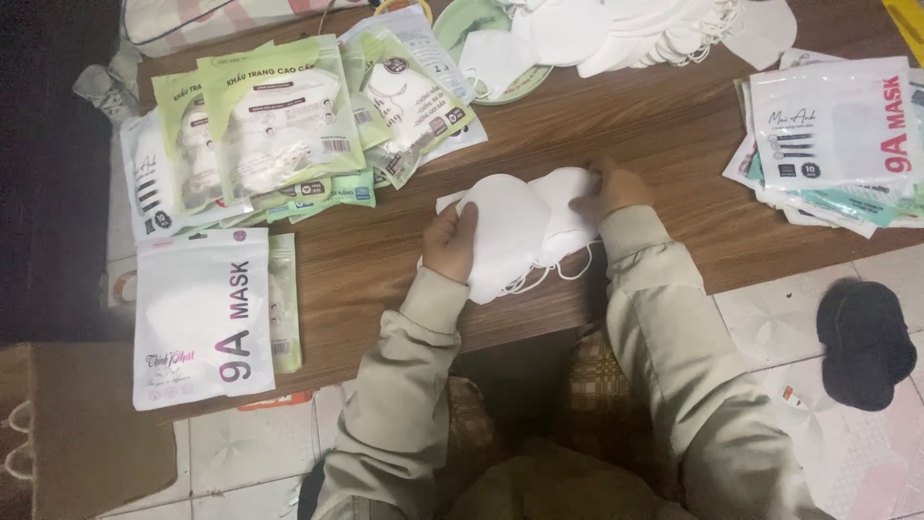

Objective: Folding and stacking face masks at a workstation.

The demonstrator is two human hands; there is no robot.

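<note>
Now the person is sitting at a low wooden table (pixel 616 125) and is working on a small stack of white masks (pixel 515 231) that is lying near the middle of the near edge. The left hand (pixel 450 243) is grasping the left end of the stack, with the thumb on top and the fingers hidden below. The right hand (pixel 610 189) is pressing on the right end of the stack, with its fingers bent down on it; whether they are really pinching a mask, I cannot tell. Thin ear loops are hanging out from the stack on the near side.

At the far left, green and white mask packets (pixel 279 120) are lying in an overlapping heap. Near the left corner, one white packet (pixel 200 318) is lying flat, partly over the table edge. At the right edge, another pile of packets (pixel 833 135) is resting. At the far side, loose white masks (pixel 635 29) are piled up, beside a green plate (pixel 515 89). On the tiled floor at the right, a black cloth (pixel 864 342) is lying.
</note>
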